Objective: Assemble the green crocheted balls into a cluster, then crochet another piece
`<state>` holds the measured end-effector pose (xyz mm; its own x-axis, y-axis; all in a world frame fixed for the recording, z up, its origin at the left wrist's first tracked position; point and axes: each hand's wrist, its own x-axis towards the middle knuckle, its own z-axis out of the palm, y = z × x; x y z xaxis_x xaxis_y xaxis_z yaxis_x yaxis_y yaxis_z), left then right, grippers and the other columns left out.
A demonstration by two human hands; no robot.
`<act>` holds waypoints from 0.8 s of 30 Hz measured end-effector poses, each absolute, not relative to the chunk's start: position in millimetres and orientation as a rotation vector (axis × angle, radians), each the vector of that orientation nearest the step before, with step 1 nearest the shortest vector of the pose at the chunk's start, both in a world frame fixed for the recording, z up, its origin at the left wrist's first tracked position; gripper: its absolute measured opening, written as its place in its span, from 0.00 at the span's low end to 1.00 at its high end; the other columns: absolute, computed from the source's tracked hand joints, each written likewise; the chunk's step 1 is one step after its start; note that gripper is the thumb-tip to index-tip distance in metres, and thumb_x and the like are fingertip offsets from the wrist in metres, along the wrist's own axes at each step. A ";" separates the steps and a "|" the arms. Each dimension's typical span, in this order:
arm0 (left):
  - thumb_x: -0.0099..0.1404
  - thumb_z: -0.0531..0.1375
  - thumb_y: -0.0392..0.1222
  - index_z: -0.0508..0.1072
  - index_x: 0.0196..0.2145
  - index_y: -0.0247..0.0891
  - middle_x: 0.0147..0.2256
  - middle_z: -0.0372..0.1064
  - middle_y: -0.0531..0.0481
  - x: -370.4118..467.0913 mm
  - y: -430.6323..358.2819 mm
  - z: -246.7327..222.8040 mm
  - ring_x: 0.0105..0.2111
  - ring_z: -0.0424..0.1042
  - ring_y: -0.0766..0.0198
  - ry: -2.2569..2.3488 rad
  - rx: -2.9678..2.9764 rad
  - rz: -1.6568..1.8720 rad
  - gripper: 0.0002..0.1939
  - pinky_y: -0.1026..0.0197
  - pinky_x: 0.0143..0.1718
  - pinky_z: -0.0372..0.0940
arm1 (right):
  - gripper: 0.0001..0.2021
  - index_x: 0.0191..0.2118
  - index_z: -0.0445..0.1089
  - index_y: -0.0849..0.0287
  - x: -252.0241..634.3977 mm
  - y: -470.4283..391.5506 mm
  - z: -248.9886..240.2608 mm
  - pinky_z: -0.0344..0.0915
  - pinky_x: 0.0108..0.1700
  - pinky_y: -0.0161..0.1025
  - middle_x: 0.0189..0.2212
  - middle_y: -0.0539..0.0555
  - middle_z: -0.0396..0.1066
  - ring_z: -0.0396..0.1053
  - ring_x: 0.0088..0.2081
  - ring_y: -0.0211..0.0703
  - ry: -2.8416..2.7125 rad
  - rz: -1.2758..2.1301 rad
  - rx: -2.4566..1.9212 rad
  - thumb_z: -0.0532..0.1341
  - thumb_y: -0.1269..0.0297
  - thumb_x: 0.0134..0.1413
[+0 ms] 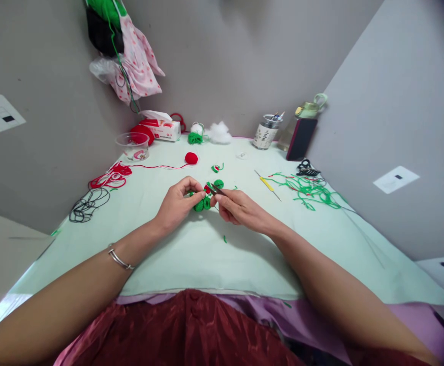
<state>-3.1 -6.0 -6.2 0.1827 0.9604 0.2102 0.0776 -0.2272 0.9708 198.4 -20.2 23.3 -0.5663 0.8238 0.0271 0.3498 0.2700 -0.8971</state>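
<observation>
My left hand point(182, 203) is closed on a small green and red crocheted piece point(199, 205), holding it just above the table. Its rounded green parts show between and below my fingers. In my right hand point(241, 209) is a pair of small dark thread snips point(217, 190), the blades pointing left against the piece's red part. My fingers hide the snips' handle and some of the crochet work. Beyond the hands lies a small green, white and red crocheted bit point(217, 168) with a loose tail. A short green yarn scrap point(225, 239) lies nearer me.
A red yarn ball point(191, 158) sits farther back. To the right are a yellow-handled crochet hook point(266, 184), tangled green yarn point(313, 192) and a propped phone point(302, 139). Red yarn point(111, 175), black cord point(88, 204) and a clear tub point(133, 147) occupy the left.
</observation>
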 end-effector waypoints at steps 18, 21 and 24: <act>0.61 0.62 0.41 0.70 0.38 0.38 0.33 0.69 0.51 0.6 -11.7 -3.4 0.35 0.69 0.64 1.006 1.557 1.115 0.08 0.61 0.36 0.63 | 0.24 0.33 0.69 0.60 196.5 -16.5 26.1 0.45 0.23 0.33 0.19 0.45 0.56 0.49 0.20 0.32 -1.850 1.385 -1.087 0.51 0.43 0.64; 0.61 0.62 0.42 0.72 0.37 0.38 0.34 0.71 0.50 -0.5 -11.5 -3.9 0.35 0.69 0.64 0.983 1.549 1.091 0.08 0.61 0.37 0.63 | 0.22 0.31 0.68 0.60 196.5 -14.2 25.2 0.41 0.23 0.34 0.17 0.43 0.51 0.44 0.19 0.31 -1.790 1.404 -1.106 0.56 0.44 0.61; 0.61 0.64 0.44 0.73 0.37 0.38 0.35 0.71 0.50 -2.0 -11.0 -5.1 0.35 0.70 0.64 0.953 1.505 1.087 0.08 0.61 0.37 0.63 | 0.22 0.28 0.67 0.60 196.3 -13.1 24.4 0.42 0.24 0.35 0.15 0.42 0.49 0.44 0.20 0.31 -1.789 1.361 -1.121 0.56 0.45 0.60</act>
<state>-2.0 -11.0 -5.1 0.2834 0.9449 0.1641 0.0390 -0.1823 0.9825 196.3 -13.1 24.4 -0.4478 0.8940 -0.0180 0.2558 0.1087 -0.9606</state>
